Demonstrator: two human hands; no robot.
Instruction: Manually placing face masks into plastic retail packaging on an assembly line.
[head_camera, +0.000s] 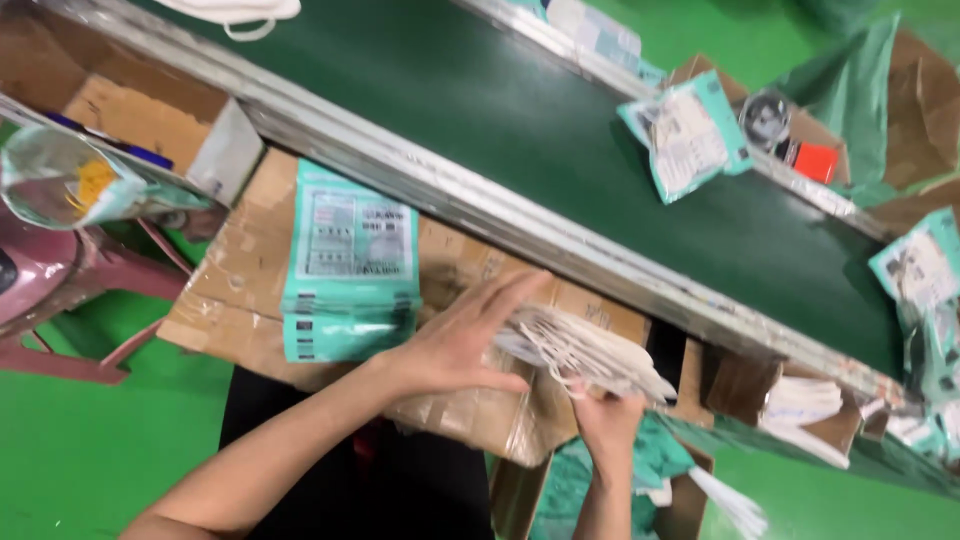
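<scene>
Looking down, my left hand (455, 345) lies flat and open on the stack of white masks (585, 350) to keep it squared on the cardboard box (480, 410), while my right hand (605, 415) pinches its end from below beside the teal pouches (350, 265).

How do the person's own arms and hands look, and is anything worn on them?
Both arms are bare: no sleeves show up to the picture's edge. The left hand and the right hand wear no gloves. No watch, ring or bracelet shows, though motion blur softens small details. No markings are visible.
</scene>
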